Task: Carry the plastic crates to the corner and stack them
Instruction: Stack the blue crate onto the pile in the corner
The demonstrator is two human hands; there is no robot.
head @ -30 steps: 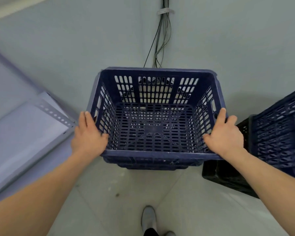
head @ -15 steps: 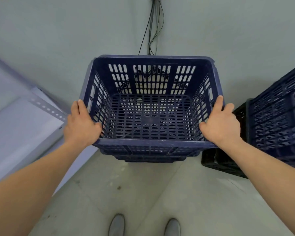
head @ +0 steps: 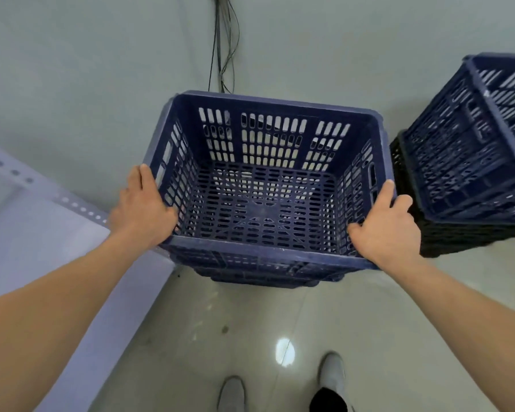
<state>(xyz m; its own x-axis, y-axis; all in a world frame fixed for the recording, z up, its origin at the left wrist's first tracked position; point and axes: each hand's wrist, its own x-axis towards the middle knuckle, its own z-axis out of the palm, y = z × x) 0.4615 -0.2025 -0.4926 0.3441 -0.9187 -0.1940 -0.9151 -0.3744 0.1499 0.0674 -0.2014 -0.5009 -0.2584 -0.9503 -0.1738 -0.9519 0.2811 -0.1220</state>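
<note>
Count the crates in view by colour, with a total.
Blue: 2, the held blue crate and the stacked blue crate on the right
Black: 1, the black crate under the stacked one
Total: 3
Whether another crate sits beneath the held one cannot be told.

I can read nothing here: no lettering, label, brand or number on the blue crate [head: 262, 209] or elsewhere.
</note>
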